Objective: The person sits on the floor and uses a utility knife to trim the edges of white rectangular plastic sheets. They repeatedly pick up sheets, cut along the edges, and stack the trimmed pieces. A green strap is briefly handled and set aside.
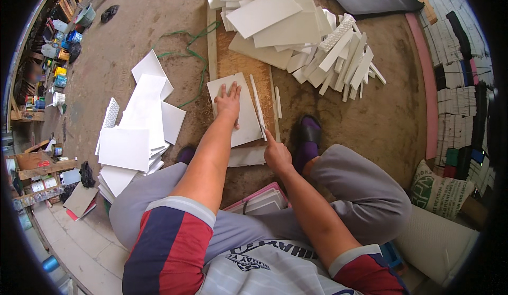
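Fingers [233,89] of left hand [228,104] spread apart on white panel [248,124], centre frame, right hand [278,155] beside its lower-right corner, grip unclear

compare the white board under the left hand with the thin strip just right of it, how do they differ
Width: the white board is a broad rectangle, while the thin strip is a narrow sliver.
Contact: the left hand lies spread on the board; the strip has the right hand at its near end.
Shared: both are white, look similar in length and lie on the wooden plank.
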A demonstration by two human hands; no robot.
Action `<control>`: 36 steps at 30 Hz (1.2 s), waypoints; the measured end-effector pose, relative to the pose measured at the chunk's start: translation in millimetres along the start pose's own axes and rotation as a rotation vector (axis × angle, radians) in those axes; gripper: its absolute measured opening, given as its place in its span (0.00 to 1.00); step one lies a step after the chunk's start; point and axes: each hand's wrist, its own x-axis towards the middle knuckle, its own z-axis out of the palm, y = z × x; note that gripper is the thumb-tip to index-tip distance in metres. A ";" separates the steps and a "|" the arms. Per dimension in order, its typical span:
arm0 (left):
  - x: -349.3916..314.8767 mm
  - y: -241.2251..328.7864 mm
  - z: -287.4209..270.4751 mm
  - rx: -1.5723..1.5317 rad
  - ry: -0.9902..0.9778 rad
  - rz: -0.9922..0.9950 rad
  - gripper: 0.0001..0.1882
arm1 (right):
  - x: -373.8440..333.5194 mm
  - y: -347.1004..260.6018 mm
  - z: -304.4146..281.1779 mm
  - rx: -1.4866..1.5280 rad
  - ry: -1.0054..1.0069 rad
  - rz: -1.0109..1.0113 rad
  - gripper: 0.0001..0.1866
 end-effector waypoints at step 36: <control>-44.9 3.8 109.2 -1.348 0.391 -0.570 0.33 | 78.6 23.3 27.1 0.585 0.572 0.167 0.15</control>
